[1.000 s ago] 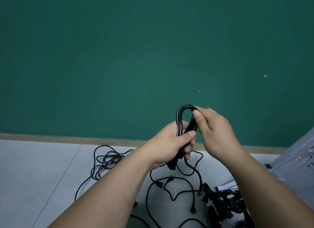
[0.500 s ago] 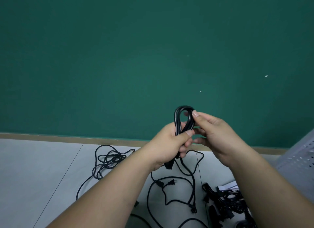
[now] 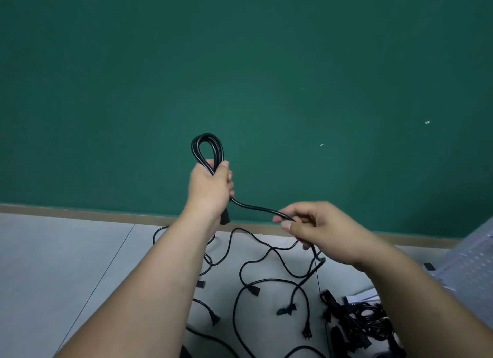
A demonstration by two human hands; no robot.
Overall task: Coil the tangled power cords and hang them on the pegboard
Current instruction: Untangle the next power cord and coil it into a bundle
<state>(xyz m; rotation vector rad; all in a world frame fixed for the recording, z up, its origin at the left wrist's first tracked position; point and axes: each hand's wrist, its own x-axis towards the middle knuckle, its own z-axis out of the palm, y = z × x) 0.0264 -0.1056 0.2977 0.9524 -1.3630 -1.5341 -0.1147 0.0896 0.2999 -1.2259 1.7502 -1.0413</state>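
Cord (image 3: 256, 208) runs from the coil (image 3: 206, 149) gripped tight in the left hand (image 3: 209, 187), down and rightward to the right hand (image 3: 320, 231). That hand pinches it loosely. Slack trails floorward beyond, so the right hand sits nearer the next loop's length.

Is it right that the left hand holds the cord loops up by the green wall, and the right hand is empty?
Not quite. The head view shows the right hand pinching the black cord trailing from the loops in the left hand.
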